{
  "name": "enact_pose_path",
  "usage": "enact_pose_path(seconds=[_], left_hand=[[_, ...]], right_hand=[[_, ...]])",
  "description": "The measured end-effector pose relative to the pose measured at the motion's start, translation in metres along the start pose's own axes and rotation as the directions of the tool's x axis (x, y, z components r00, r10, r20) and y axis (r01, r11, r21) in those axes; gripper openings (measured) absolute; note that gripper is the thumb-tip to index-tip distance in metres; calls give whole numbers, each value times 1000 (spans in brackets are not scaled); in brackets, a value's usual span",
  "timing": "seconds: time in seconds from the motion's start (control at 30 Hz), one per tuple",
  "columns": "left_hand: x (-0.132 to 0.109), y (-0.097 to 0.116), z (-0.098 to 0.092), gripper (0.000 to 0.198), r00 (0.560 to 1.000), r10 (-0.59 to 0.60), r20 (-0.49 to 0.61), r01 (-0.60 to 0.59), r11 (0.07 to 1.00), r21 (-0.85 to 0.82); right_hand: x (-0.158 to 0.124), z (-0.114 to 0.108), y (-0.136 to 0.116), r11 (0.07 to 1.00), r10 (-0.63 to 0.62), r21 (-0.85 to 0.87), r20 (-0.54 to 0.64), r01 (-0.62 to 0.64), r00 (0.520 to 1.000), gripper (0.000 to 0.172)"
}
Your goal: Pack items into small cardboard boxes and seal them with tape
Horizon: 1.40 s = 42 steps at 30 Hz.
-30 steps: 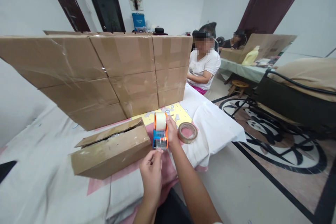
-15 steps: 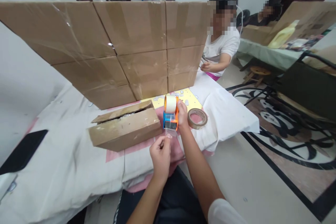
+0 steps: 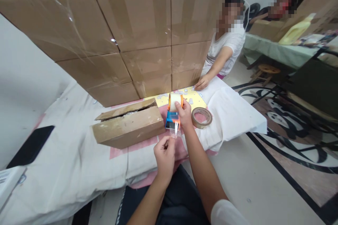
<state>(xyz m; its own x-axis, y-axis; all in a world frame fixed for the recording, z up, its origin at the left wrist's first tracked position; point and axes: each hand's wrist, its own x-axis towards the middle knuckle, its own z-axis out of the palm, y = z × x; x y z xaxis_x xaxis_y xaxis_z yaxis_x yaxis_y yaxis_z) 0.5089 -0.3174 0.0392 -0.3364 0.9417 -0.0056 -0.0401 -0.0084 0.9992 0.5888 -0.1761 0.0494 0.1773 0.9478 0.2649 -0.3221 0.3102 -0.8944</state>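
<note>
My right hand (image 3: 185, 113) is closed around an orange and blue tape dispenser (image 3: 169, 121), its thumb on the pale roll of tape at the top. Below the dispenser, my left hand (image 3: 165, 153) pinches the loose end of the clear tape (image 3: 175, 132). A short strip of tape runs between the dispenser and those fingers. Left of the hands lies a small cardboard box (image 3: 129, 126), its top flaps slightly apart. Just right of my right hand, a roll of brown tape (image 3: 201, 117) rests flat on the cloth.
Stacked cardboard boxes (image 3: 145, 21) form a wall across the table's back. A person in a white shirt (image 3: 236, 42) sits beyond its right end, one hand on the table. A black flat object (image 3: 30, 146) lies at left. Another person and a green-covered table (image 3: 266, 46) are farther right.
My right thumb has come over onto the tape roll. My left hand still pinches the tape end. The person opposite has stretched an arm down to the table. The view has shifted slightly.
</note>
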Motion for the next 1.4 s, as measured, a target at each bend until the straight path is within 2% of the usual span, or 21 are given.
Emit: enact_pose_path(seconds=[0.13, 0.33, 0.57, 0.83, 0.97, 1.13, 1.4], left_hand=[[1, 0, 1, 40, 1000, -3, 1, 3, 1000, 8], [0, -1, 0, 40, 1000, 27, -3, -27, 999, 34], [-4, -6, 0, 41, 995, 93, 45, -98, 990, 102], [1, -3, -2, 38, 997, 68, 23, -70, 995, 71], [3, -2, -5, 38, 998, 55, 23, -56, 997, 57], [4, 8, -10, 38, 997, 66, 30, -67, 996, 61], [5, 26, -16, 37, 998, 43, 46, -44, 998, 39]], right_hand=[[-3, 0, 2, 997, 69, 44, -19, -68, 997, 24], [-2, -1, 4, 998, 41, 56, -33, -39, 999, 26], [6, -4, 4, 993, 48, 107, -63, -42, 997, 31], [0, 1, 3, 986, 93, 149, -79, -80, 993, 30], [-1, 3, 1, 988, 71, 144, -122, -53, 990, 35], [-1, 1, -1, 997, 25, 73, -109, -17, 994, 43], [0, 0, -2, 998, -61, -20, -115, 59, 992, 37]])
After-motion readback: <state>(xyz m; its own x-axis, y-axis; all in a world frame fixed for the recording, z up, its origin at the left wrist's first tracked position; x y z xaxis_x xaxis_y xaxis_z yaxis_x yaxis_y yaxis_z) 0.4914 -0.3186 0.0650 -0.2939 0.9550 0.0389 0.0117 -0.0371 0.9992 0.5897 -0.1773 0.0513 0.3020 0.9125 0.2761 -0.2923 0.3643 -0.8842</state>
